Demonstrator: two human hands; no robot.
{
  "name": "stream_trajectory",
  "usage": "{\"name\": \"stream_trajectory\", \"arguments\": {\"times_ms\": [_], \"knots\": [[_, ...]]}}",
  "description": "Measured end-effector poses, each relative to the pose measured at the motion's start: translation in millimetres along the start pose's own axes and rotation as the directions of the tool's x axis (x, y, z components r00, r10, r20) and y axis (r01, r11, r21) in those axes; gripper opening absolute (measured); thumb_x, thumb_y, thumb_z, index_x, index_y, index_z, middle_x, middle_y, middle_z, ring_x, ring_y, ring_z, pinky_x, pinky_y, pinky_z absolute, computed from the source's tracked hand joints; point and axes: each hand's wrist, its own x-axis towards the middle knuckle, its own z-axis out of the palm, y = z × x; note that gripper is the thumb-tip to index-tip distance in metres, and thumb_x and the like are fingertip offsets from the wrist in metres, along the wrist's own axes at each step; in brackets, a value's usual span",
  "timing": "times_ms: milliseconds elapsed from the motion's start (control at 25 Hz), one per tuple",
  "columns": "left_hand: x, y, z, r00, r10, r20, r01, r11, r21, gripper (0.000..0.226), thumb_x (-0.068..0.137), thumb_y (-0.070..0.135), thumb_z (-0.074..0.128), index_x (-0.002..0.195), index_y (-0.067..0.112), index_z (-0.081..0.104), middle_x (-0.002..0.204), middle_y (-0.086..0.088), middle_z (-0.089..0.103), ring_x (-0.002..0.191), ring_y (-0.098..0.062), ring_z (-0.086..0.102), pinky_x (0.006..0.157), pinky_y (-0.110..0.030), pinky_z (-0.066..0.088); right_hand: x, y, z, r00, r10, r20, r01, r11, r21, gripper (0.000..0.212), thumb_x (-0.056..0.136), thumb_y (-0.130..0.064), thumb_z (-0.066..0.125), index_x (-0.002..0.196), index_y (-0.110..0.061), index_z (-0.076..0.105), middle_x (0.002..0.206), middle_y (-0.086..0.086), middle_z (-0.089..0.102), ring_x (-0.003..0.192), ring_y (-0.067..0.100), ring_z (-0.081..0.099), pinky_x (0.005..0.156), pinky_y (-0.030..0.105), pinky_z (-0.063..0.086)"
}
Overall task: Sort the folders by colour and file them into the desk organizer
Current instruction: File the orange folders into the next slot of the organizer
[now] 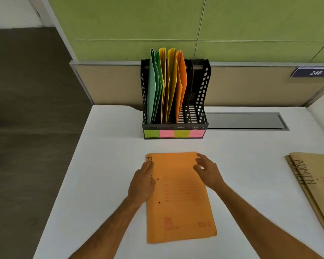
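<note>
An orange folder lies flat on the white desk in front of me. My left hand rests palm down on its left edge. My right hand hovers over its upper right corner with fingers apart and curled. Behind stands a black desk organizer with coloured sticky labels along its front. Its slots hold green folders at the left, yellow folders in the middle and one orange folder to their right. The rightmost slot looks empty.
Brown folders marked ADMIN lie stacked at the desk's right edge. A grey cable flap is set into the desk right of the organizer. The desk's left edge drops to dark floor. A green partition rises behind.
</note>
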Motion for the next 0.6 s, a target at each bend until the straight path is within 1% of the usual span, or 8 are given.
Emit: {"name": "stream_trajectory", "arguments": {"times_ms": [80, 160, 240, 320, 400, 480, 520, 600], "knots": [[-31, -2, 15, 1.0, -0.013, 0.001, 0.013, 1.0, -0.014, 0.068, 0.101, 0.021, 0.05, 0.16, 0.021, 0.017, 0.167, -0.001, 0.018, 0.147, -0.026, 0.032, 0.118, -0.035, 0.029, -35, 26, 10, 0.999, 0.01, 0.03, -0.008, 0.997, -0.08, 0.055, 0.099, -0.018, 0.061, 0.15, -0.011, 0.042, 0.145, 0.014, 0.056, 0.132, 0.03, 0.055, 0.108, 0.039, 0.044], [-56, -4, 30, 1.0, -0.029, 0.012, 0.029, 0.999, -0.017, 0.069, 0.1, 0.023, 0.051, 0.16, 0.023, 0.016, 0.167, 0.0, 0.018, 0.144, -0.026, 0.035, 0.116, -0.036, 0.033, -67, 52, 19, 0.998, 0.004, 0.065, 0.005, 0.99, -0.142, 0.054, 0.1, -0.023, 0.059, 0.15, -0.011, 0.041, 0.148, 0.012, 0.053, 0.135, 0.031, 0.052, 0.111, 0.042, 0.042], [-77, -4, 44, 0.999, -0.039, 0.032, 0.039, 0.999, 0.004, 0.07, 0.101, 0.025, 0.05, 0.16, 0.022, 0.014, 0.168, -0.001, 0.015, 0.145, -0.025, 0.034, 0.117, -0.036, 0.031, -93, 73, 27, 0.995, 0.023, 0.095, -0.005, 0.982, -0.191, 0.058, 0.101, -0.029, 0.056, 0.153, -0.013, 0.035, 0.155, 0.009, 0.045, 0.14, 0.031, 0.046, 0.114, 0.043, 0.037], [-94, -5, 59, 0.997, -0.036, 0.071, 0.033, 0.999, 0.04, 0.071, 0.101, 0.026, 0.049, 0.161, 0.021, 0.011, 0.169, -0.001, 0.008, 0.149, -0.024, 0.027, 0.12, -0.036, 0.026, -113, 92, 34, 0.988, 0.06, 0.139, -0.019, 0.96, -0.279, 0.068, 0.101, -0.035, 0.055, 0.158, -0.016, 0.023, 0.164, 0.007, 0.028, 0.148, 0.028, 0.034, 0.118, 0.043, 0.032], [-108, -7, 72, 0.992, -0.045, 0.12, 0.039, 0.998, 0.051, 0.072, 0.102, 0.028, 0.049, 0.161, 0.021, 0.009, 0.17, -0.001, 0.001, 0.153, -0.022, 0.019, 0.123, -0.035, 0.023, -128, 107, 40, 0.976, 0.061, 0.209, 0.024, 0.924, -0.382, 0.077, 0.102, -0.04, 0.052, 0.16, -0.016, 0.008, 0.169, 0.005, 0.007, 0.154, 0.026, 0.018, 0.119, 0.044, 0.03], [-122, -8, 84, 0.983, -0.065, 0.171, 0.058, 0.997, 0.047, 0.075, 0.102, 0.03, 0.049, 0.161, 0.021, 0.005, 0.169, -0.001, -0.005, 0.154, -0.021, 0.014, 0.123, -0.036, 0.023, -141, 121, 44, 0.956, 0.073, 0.285, 0.078, 0.872, -0.483, 0.08, 0.103, -0.042, 0.045, 0.16, -0.016, -0.005, 0.168, 0.006, -0.01, 0.156, 0.029, 0.0, 0.12, 0.046, 0.03], [-128, -10, 89, 0.979, -0.072, 0.193, 0.064, 0.997, 0.051, 0.077, 0.102, 0.03, 0.05, 0.161, 0.021, 0.001, 0.169, -0.002, -0.01, 0.155, -0.022, 0.012, 0.123, -0.036, 0.024, -146, 126, 47, 0.945, 0.084, 0.316, 0.104, 0.839, -0.534, 0.08, 0.104, -0.043, 0.042, 0.159, -0.015, -0.01, 0.167, 0.008, -0.016, 0.155, 0.032, -0.008, 0.121, 0.047, 0.026], [-138, -12, 96, 0.972, -0.073, 0.224, 0.06, 0.996, 0.068, 0.082, 0.103, 0.029, 0.049, 0.16, 0.02, -0.01, 0.167, -0.002, -0.019, 0.156, -0.023, 0.003, 0.123, -0.039, 0.027, -157, 136, 52, 0.926, 0.116, 0.36, 0.15, 0.762, -0.63, 0.084, 0.104, -0.046, 0.039, 0.157, -0.012, -0.016, 0.165, 0.013, -0.024, 0.153, 0.037, -0.016, 0.125, 0.049, 0.015]]}}
